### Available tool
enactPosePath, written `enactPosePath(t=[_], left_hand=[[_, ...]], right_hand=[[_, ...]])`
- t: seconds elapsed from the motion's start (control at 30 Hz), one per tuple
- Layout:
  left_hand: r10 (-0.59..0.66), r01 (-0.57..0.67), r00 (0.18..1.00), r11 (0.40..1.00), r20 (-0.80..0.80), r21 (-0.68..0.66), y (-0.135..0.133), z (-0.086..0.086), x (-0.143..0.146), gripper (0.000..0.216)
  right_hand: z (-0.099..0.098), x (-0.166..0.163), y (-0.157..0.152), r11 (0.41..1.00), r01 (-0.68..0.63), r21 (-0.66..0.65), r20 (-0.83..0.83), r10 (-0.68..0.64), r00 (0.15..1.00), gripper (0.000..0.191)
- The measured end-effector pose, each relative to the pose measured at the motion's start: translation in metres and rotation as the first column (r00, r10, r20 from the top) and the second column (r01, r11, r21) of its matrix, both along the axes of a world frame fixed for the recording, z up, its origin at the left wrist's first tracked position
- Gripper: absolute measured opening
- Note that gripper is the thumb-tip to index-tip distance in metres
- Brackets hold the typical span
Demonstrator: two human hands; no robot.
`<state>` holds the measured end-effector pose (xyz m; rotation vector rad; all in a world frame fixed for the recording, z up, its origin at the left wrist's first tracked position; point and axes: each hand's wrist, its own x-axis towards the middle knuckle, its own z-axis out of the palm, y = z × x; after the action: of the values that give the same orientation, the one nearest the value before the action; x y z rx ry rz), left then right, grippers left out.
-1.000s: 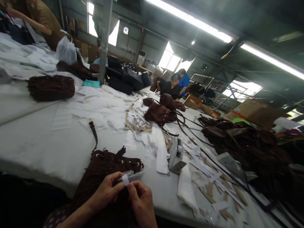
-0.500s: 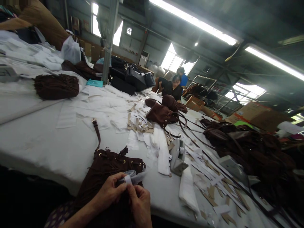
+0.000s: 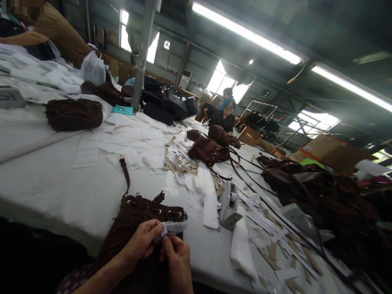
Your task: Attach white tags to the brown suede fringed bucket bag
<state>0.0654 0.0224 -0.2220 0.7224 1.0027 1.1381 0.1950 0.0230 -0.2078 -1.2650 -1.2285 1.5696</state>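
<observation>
A dark brown suede drawstring bag (image 3: 134,232) lies at the near table edge, its strap (image 3: 125,173) running away from me. My left hand (image 3: 141,243) and my right hand (image 3: 176,261) meet over the bag. Both pinch a small strip of white paper or film (image 3: 173,227) between fingers and thumbs. The strip sticks out to the right, above the bag's eyelet rim.
The white table (image 3: 61,183) carries scattered paper slips, cardboard strips (image 3: 179,163), a grey tape dispenser (image 3: 228,204), more brown bags (image 3: 208,149) and a heap of them at right (image 3: 321,192). Black bags (image 3: 168,104) stand farther back. Other people work at far left and centre back.
My hands have kept their pinch on the white strip, shifting it slightly. The camera has tilted a little; a person at the back has moved.
</observation>
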Motion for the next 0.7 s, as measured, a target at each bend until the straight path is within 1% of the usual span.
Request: enactPosePath(t=[0.1,0.17,0.3,0.37,0.43,0.5,0.6,0.67,0.7], left_hand=[[-0.019,0.019,0.999,1.0,0.034,-0.001,-0.001,0.008,0.0,0.042],[-0.047,0.046,0.997,0.999,0.063,0.01,-0.004,0.018,0.0,0.04],[-0.129,0.126,0.989,0.991,0.079,0.037,-0.01,0.042,-0.004,0.037],[-0.142,0.14,0.986,0.99,0.085,0.037,-0.012,0.049,-0.005,0.037],[-0.126,0.124,0.984,0.992,0.127,0.021,-0.014,0.052,-0.005,0.036],[-0.085,0.091,0.977,0.996,0.195,-0.019,-0.015,0.05,-0.004,0.036],[-0.006,0.038,0.961,0.993,0.278,-0.11,-0.014,0.043,-0.001,0.04],[0.051,-0.008,0.957,0.989,0.287,-0.146,-0.012,0.037,0.0,0.042],[0.079,-0.041,0.96,0.989,0.269,-0.144,-0.012,0.035,0.001,0.042]], right_hand=[[0.004,0.0,-0.002,0.999,0.04,0.008,-0.017,-0.04,0.999,0.044],[0.005,-0.001,-0.004,0.997,0.075,0.008,-0.028,-0.075,0.997,0.044],[-0.001,-0.001,-0.006,0.982,0.188,-0.027,-0.021,-0.189,0.982,0.048],[-0.003,-0.002,-0.006,0.974,0.225,-0.007,-0.001,-0.225,0.974,0.048],[-0.001,-0.001,-0.006,0.969,0.228,0.092,0.039,-0.232,0.972,0.041],[0.003,-0.001,-0.005,0.946,0.198,0.258,0.125,-0.236,0.964,0.032],[0.007,0.002,-0.003,0.882,0.074,0.465,0.303,-0.238,0.923,0.024],[0.005,0.005,-0.003,0.856,0.013,0.517,0.353,-0.228,0.907,0.025],[0.003,0.007,-0.003,0.86,0.017,0.509,0.335,-0.217,0.917,0.025]])
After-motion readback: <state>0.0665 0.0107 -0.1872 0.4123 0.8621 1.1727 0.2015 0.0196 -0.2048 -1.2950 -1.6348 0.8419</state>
